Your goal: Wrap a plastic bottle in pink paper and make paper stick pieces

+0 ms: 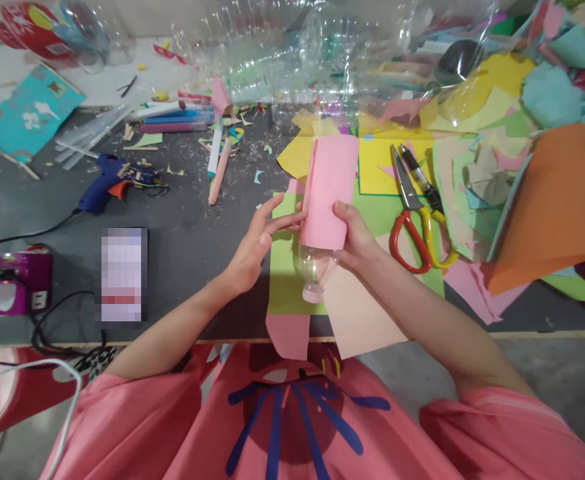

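A clear plastic bottle (pixel 313 267) lies with its capped neck toward me, and a sheet of pink paper (pixel 329 180) is wrapped round its body. My right hand (pixel 355 230) grips the wrapped bottle from the right, thumb on top of the paper. On the other side, my left hand (pixel 257 243) has its fingers stretched out and apart, with a fingertip against the paper's left edge. Beneath the bottle are a green sheet (pixel 285 287) and a pale peach sheet (pixel 365 320).
Scissors (pixel 412 220) with red and yellow handles lie right of the bottle, beside a pen (pixel 419 173). An orange sheet (pixel 552 207) and paper scraps fill the right. A blue glue gun (pixel 105 183), a phone (pixel 122 273) and a purple power strip (pixel 37 280) are left. Clear bottles (pixel 292 60) line the back.
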{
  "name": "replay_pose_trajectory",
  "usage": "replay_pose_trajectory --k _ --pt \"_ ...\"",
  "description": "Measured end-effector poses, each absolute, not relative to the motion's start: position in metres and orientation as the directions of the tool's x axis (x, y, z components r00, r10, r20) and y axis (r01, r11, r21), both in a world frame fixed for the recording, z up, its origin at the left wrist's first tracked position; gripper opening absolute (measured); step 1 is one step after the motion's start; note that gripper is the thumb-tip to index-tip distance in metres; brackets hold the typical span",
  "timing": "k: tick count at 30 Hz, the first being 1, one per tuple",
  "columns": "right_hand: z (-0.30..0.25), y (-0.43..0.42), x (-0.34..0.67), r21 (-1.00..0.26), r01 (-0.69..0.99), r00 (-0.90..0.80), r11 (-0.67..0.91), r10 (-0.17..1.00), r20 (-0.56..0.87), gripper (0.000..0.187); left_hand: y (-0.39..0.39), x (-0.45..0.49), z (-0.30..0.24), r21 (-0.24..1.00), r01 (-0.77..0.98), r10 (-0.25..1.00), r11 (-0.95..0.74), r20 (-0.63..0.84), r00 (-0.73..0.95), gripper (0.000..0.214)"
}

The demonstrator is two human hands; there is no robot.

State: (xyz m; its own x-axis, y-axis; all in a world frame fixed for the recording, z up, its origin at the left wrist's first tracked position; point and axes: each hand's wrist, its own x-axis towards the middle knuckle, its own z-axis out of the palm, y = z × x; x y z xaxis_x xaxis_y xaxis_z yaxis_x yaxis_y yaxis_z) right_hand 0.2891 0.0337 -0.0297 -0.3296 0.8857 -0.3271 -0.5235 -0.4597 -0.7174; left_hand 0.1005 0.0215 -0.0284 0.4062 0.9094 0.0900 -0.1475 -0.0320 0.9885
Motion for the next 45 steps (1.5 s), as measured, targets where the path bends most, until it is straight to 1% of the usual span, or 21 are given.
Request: replay_pose_trajectory --k 4,8,11,13,15,17,21,26,29,31,34,36,38,41,45 --pt "-0.031 0.034 0.290 -0.712 -0.532 -0.282 -0.458 0.889 -0.361 0.045 0.023 0.098 -0.031 0.972 -0.085 0.853 -0.220 0.233 0.468 0.057" --pt "-0.033 0.035 0.291 -0.707 -0.550 -0.282 -0.444 0.896 -0.343 0.046 0.026 0.096 -0.034 0.925 -0.031 0.797 -0.379 0.343 0.498 0.061" --pt "-0.035 0.036 0.292 -0.689 -0.576 -0.296 -0.439 0.898 -0.325 0.045 0.028 0.096 -0.033 0.911 0.031 0.825 -0.412 0.358 0.437 0.058" --pt "-0.037 0.037 0.292 -0.685 -0.586 -0.309 -0.433 0.901 -0.305 0.045 0.029 0.096 -0.031 0.890 0.116 0.831 -0.440 0.354 0.430 0.057" --pt "-0.038 0.037 0.292 -0.689 -0.596 -0.307 -0.413 0.909 -0.280 0.044 0.030 0.096 -0.030 0.844 0.215 0.805 -0.491 0.345 0.482 0.059" --pt "-0.038 0.038 0.291 -0.692 -0.603 -0.293 -0.396 0.917 -0.270 0.043 0.030 0.096 -0.030 0.792 0.265 0.762 -0.550 0.345 0.548 0.060" --pt "-0.036 0.037 0.290 -0.692 -0.602 -0.275 -0.398 0.917 -0.288 0.045 0.030 0.096 -0.029 0.727 0.276 0.699 -0.629 0.372 0.611 0.054" --pt "-0.035 0.036 0.290 -0.702 -0.581 -0.277 -0.412 0.911 -0.305 0.049 0.030 0.093 -0.026 0.647 0.299 0.656 -0.701 0.420 0.627 0.050" --pt "-0.036 0.037 0.291 -0.712 -0.585 -0.245 -0.388 0.922 -0.301 0.050 0.028 0.093 -0.025 0.623 0.283 0.630 -0.729 0.450 0.632 0.048" --pt "-0.037 0.037 0.292 -0.718 -0.591 -0.221 -0.368 0.930 -0.295 0.050 0.027 0.093 -0.023 0.655 0.248 0.642 -0.714 0.471 0.605 0.047" --pt "-0.037 0.037 0.292 -0.721 -0.574 -0.243 -0.389 0.921 -0.303 0.051 0.025 0.095 -0.022 0.754 0.220 0.735 -0.620 0.458 0.500 0.052" --pt "-0.037 0.036 0.292 -0.718 -0.569 -0.265 -0.400 0.916 -0.300 0.051 0.025 0.096 -0.021 0.774 0.239 0.768 -0.586 0.437 0.468 0.053" --pt "-0.037 0.035 0.291 -0.709 -0.580 -0.283 -0.401 0.916 -0.286 0.049 0.026 0.095 -0.022 0.735 0.257 0.731 -0.627 0.442 0.519 0.050" --pt "-0.038 0.033 0.291 -0.682 -0.598 -0.332 -0.421 0.905 -0.268 0.050 0.028 0.094 -0.023 0.653 0.240 0.634 -0.719 0.473 0.612 0.048" --pt "-0.040 0.031 0.291 -0.616 -0.632 -0.419 -0.470 0.876 -0.239 0.052 0.029 0.093 -0.025 0.593 0.233 0.582 -0.771 0.509 0.634 0.049"
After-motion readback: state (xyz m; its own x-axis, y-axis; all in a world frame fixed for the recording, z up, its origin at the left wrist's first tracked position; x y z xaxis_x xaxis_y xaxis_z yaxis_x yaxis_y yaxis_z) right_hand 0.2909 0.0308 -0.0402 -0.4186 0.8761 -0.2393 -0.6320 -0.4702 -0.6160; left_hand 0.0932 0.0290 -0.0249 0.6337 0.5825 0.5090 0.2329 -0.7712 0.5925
